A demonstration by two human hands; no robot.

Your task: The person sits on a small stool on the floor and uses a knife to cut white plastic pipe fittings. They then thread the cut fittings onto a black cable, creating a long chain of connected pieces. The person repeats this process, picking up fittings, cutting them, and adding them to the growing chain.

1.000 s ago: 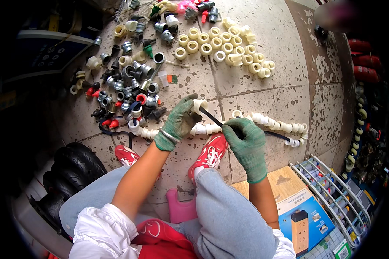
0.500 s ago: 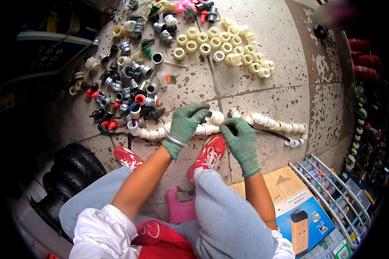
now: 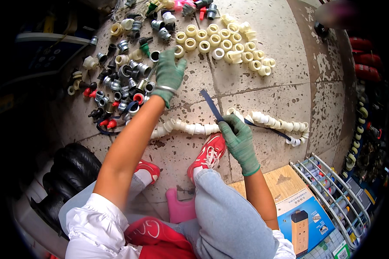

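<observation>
My gloved left hand (image 3: 169,77) reaches out over the floor, thumb apart from the somewhat blurred fingers. Its fingertips are beside a cream plastic ring (image 3: 179,52) at the near left end of a group of several such rings (image 3: 215,40); contact is unclear. My gloved right hand (image 3: 239,138) pinches a dark blue strap (image 3: 211,105), whose free end sticks up toward the far left. White and cream rings are threaded along the strap: one run (image 3: 190,128) lies to the left, and another run (image 3: 276,123) curves round to the right.
A heap of metal and black pipe fittings (image 3: 129,80) spreads at the left. Black tyres (image 3: 75,166) stand at the near left. At the near right are a blue box (image 3: 304,220) and a white wire rack (image 3: 333,185). A pink stool (image 3: 180,207) is between my legs.
My left hand has left the strap and moved far and left to the loose rings. The ring near the strap's end is no longer there, and the bare end now stands out. My left foot shifted.
</observation>
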